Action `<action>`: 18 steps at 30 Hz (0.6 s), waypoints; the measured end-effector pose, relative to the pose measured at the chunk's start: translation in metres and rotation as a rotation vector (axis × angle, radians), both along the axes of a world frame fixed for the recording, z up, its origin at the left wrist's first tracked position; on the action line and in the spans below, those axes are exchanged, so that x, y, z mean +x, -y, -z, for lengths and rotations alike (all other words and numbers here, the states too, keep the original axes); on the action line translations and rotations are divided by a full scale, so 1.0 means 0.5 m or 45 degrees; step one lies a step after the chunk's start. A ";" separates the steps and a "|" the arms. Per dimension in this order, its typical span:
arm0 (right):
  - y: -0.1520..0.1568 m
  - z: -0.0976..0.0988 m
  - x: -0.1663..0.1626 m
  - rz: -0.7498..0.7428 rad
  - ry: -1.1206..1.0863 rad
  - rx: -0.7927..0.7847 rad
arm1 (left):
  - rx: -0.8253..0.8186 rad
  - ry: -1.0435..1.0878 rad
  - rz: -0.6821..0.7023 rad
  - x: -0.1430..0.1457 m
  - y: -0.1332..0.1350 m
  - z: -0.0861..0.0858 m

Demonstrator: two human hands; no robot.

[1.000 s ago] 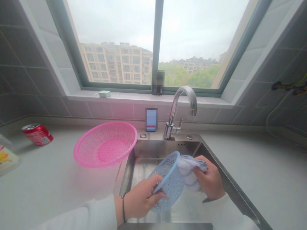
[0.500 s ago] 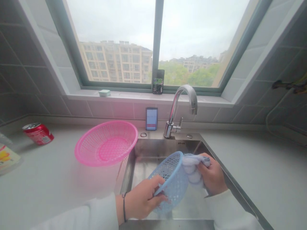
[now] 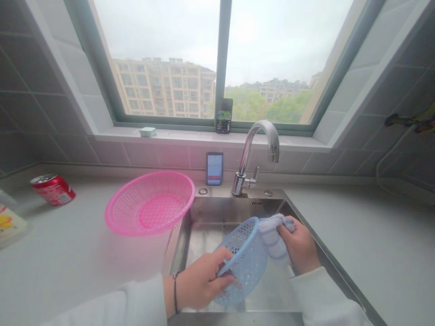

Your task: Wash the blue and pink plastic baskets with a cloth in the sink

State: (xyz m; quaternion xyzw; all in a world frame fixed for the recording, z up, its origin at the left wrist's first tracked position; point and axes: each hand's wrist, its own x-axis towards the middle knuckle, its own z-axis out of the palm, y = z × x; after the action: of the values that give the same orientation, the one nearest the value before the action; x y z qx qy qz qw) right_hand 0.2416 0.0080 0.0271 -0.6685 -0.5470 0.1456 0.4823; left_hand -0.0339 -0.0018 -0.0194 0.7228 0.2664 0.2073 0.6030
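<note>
- My left hand (image 3: pixel 200 280) is gripping the blue basket (image 3: pixel 249 276) by its near-left rim, digits closed on both sides, presumably to steady it.
- I am holding that basket tilted above the sink (image 3: pixel 220 207), its mouth facing up-left, which is probably why its outer wall is presenting to my right.
- My right hand (image 3: pixel 301 246) is pinching a bunched cloth (image 3: pixel 274 237), apparently touching the rim's far-right part; bunching is likely giving firmer purchase.
- The pink basket (image 3: pixel 159 208) is sitting left of the sink, seemingly keeping my working space free.
</note>
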 end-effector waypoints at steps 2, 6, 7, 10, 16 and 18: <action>0.004 0.002 -0.012 -0.051 -0.016 0.000 | 0.058 -0.015 -0.034 0.000 0.001 0.001; 0.033 0.001 -0.094 -0.429 -0.023 -0.013 | 0.073 0.002 -0.177 0.005 -0.005 -0.008; 0.039 0.000 -0.110 -0.530 -0.024 -0.029 | 0.058 0.018 -0.191 0.007 -0.007 -0.012; 0.037 -0.004 -0.114 -0.599 -0.013 -0.059 | 0.016 0.031 -0.192 0.010 -0.010 -0.017; -0.005 0.002 0.001 0.022 -0.008 -0.021 | 0.022 0.005 0.009 0.000 0.001 -0.004; 0.000 0.005 0.000 0.014 -0.031 -0.027 | 0.082 -0.021 -0.010 -0.001 0.004 0.002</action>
State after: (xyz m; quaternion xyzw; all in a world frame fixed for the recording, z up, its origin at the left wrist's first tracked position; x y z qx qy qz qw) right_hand 0.2418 0.0080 0.0247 -0.6749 -0.5359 0.1568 0.4825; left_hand -0.0342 -0.0036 -0.0203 0.7426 0.2676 0.2121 0.5762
